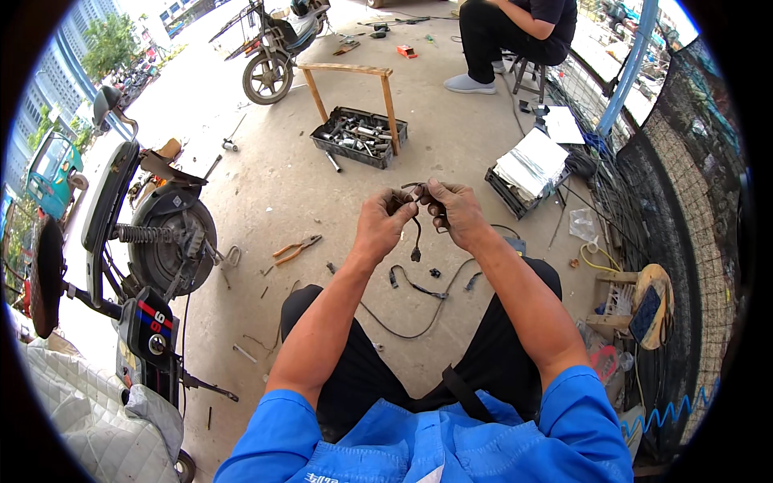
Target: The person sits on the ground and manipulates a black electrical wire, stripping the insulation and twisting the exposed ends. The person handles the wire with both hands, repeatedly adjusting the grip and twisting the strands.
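Observation:
My left hand (383,224) and my right hand (459,214) meet in front of me above the floor, fingers pinched on a thin black cable (418,229). Its lower end hangs below my left fingertips and carries a small dark plug. The bit between the two hands is too small to make out fully. On the concrete between my knees lies a longer black cable (394,332) with plug ends, beside a small black part (435,273). Orange-handled pliers (294,251) rest on the ground left of my left forearm.
A black crate (354,153) with a wooden handle holds metal sockets and tools. White papers (531,165) lie on another crate at right. An electric scooter (153,322) stands close at left. Farther off are another scooter (270,72) and a seated person (515,40). Mesh fencing runs along the right.

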`<state>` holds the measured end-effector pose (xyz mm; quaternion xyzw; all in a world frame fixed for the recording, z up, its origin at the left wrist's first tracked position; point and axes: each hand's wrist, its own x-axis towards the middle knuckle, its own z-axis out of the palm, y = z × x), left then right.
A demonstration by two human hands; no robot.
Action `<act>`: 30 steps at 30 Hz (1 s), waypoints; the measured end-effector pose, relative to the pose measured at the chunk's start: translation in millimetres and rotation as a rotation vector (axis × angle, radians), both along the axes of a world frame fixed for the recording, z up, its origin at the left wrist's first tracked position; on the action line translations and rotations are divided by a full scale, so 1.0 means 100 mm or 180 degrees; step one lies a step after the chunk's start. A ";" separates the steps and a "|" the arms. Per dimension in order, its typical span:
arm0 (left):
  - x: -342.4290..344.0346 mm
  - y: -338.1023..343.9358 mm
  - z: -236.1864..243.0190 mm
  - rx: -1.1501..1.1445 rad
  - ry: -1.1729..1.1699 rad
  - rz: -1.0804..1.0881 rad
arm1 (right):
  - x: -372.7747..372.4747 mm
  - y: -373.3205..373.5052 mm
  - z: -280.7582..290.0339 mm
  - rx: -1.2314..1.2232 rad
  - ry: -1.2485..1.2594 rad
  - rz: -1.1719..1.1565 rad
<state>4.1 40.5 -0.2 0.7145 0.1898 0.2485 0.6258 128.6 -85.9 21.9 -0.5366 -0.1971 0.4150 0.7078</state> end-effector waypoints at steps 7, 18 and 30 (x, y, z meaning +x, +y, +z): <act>-0.03 -0.08 0.09 0.0042 -0.0033 -0.0128 | -0.03 -0.09 0.03 -0.0167 -0.0733 -0.0024; -0.05 -0.11 0.10 0.0118 0.0027 -0.0251 | -0.07 -0.19 0.02 -0.0692 -0.1765 -0.0139; -0.10 -0.13 0.13 0.0074 -0.0041 -0.0211 | -0.04 -0.30 0.04 -0.0758 -0.1841 -0.0310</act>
